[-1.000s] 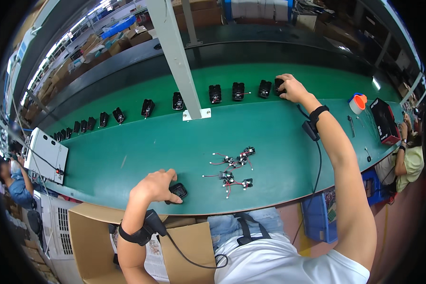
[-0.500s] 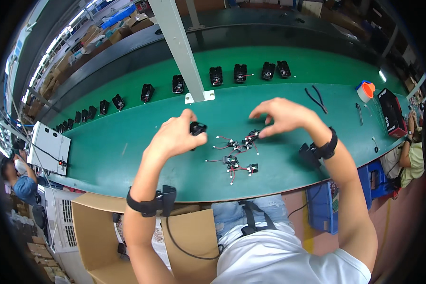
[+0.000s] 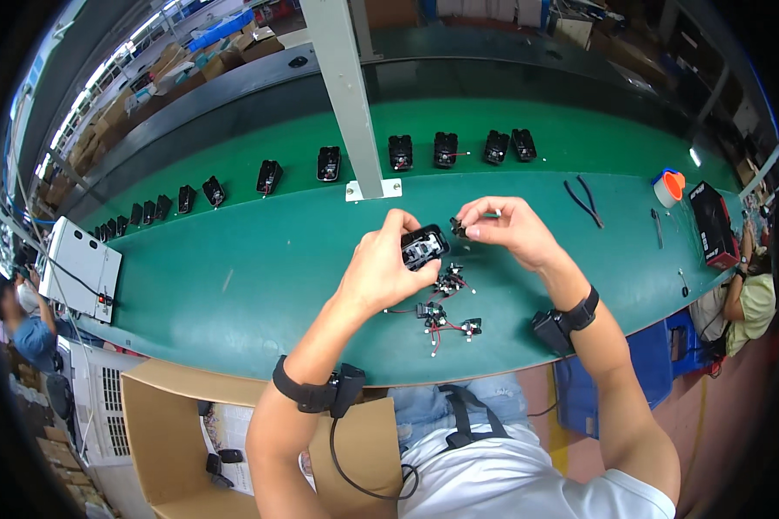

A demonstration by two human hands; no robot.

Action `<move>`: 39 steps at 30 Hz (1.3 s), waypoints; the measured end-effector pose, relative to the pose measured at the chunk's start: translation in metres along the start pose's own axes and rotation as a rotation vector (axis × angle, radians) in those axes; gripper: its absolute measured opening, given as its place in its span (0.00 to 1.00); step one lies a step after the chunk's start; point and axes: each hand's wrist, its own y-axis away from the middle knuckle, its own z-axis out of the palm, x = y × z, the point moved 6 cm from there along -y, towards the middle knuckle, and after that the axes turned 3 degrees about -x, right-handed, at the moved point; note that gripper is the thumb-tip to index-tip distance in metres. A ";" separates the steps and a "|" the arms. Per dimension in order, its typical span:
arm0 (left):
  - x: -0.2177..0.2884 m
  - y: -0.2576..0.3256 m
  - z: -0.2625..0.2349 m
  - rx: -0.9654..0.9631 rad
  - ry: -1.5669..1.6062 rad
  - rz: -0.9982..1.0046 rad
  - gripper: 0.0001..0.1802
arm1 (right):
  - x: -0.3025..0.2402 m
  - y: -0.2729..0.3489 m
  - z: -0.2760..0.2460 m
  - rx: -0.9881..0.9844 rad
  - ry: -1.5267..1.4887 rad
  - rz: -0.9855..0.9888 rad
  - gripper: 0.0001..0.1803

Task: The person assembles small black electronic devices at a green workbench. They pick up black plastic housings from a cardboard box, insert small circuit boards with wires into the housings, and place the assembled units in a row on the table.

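Note:
My left hand (image 3: 381, 268) holds a small black housing (image 3: 424, 246) above the green table (image 3: 234, 268), its open side facing up. My right hand (image 3: 504, 228) pinches a tiny dark component (image 3: 460, 227) right beside the housing, almost touching its right end. Below both hands lies a small pile of little wired parts (image 3: 441, 304) with red and white leads. Each wrist wears a black band with a small box on it.
A row of black housings (image 3: 441, 149) runs along the far side of the table, past a grey upright post (image 3: 348, 95). Pliers (image 3: 585, 201), an orange-topped cup (image 3: 670, 185) and a black box (image 3: 715, 223) sit right. A white device (image 3: 80, 268) sits left; a cardboard box (image 3: 173, 432) is below.
My left hand lifted a black housing from the near edge to the middle. My right hand came back from the far row and now pinches a small part against the housing.

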 end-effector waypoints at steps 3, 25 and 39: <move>-0.002 -0.001 0.004 -0.040 -0.016 0.041 0.30 | -0.005 0.008 0.012 -0.010 -0.024 -0.004 0.04; 0.006 -0.003 0.015 0.010 0.159 0.148 0.28 | -0.003 0.025 0.004 0.132 0.130 -0.078 0.13; -0.008 -0.001 0.021 -0.392 0.707 -0.013 0.31 | -0.045 0.040 0.030 0.061 0.571 -0.631 0.09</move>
